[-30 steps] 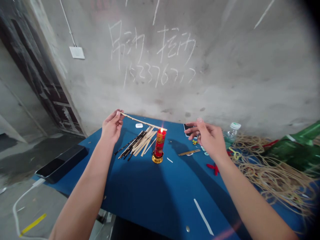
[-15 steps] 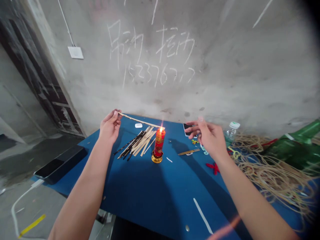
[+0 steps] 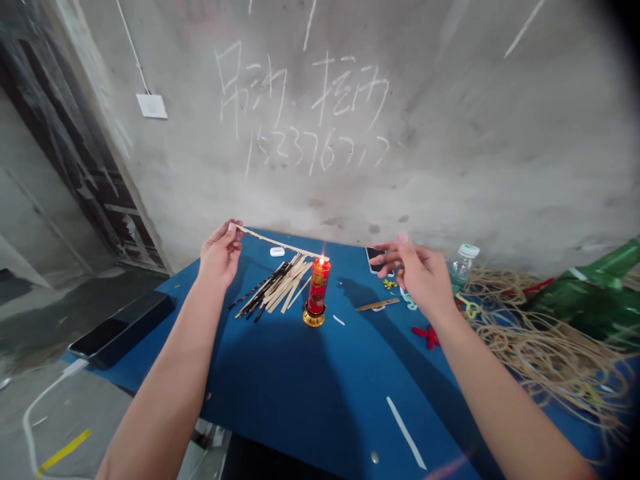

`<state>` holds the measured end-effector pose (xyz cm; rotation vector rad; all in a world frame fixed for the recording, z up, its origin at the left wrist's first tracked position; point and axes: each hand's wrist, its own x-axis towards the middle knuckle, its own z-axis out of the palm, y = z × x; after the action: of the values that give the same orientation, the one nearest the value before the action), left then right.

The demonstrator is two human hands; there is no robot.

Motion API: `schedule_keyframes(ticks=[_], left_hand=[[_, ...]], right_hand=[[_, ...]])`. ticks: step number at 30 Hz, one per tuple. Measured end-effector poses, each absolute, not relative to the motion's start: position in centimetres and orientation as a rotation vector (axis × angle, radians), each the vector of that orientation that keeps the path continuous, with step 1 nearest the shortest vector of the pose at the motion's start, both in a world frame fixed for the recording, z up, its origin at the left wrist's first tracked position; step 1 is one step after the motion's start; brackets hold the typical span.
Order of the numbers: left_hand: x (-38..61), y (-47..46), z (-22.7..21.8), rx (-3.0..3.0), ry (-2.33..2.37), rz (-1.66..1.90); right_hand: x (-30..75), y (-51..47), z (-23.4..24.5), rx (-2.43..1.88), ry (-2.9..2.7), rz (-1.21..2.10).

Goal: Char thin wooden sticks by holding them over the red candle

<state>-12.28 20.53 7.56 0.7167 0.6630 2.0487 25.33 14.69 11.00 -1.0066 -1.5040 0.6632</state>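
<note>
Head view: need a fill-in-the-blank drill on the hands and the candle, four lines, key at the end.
1. The left hand pinches one end of a thin strip; the other end reaches the ____ of the red candle.
2. The right hand hovers open and holds ____.
3. The pile of strips lies on the table to the ____ of the candle.
4. The table's top is ____ in colour.

Missing words: flame; nothing; left; blue.
</note>
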Motion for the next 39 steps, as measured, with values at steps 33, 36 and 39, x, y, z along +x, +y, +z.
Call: schedule_keyframes(ticks=[33, 36, 39], left_hand=[[-9.9, 20.1, 7.6, 0.755, 0.684, 1.986], [-9.8, 20.2, 7.4, 0.769, 0.675, 1.983], [-9.5, 20.1, 7.5, 0.76, 0.675, 1.979]], right_hand=[[25.6, 14.8, 11.2, -0.991, -1.503, 0.663], [25.6, 14.7, 11.2, -0.992, -1.497, 0.658], [25.5, 14.6, 11.3, -0.99, -1.496, 0.66]])
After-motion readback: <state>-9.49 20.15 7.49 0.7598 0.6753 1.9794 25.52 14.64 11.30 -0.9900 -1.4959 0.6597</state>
